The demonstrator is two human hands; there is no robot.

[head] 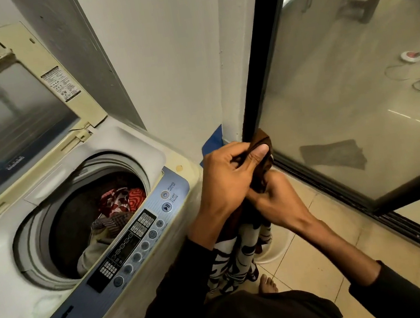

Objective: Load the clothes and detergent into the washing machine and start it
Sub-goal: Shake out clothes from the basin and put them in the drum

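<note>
A top-loading washing machine (164, 155) stands at the left with its lid (8, 108) raised. Several clothes lie in its drum (113, 212), among them a red and white patterned piece. Both hands hold a brown and white patterned garment (235, 259) just right of the machine's front corner. My left hand (227, 172) grips its brown top edge. My right hand (273, 201) grips it just below. The cloth hangs down toward the floor. No detergent is in view.
The control panel (134, 242) with power and start buttons runs along the machine's front edge. A white wall corner and a black-framed glass door (255, 50) stand right behind my hands. My bare foot (267, 283) rests on the tiled floor.
</note>
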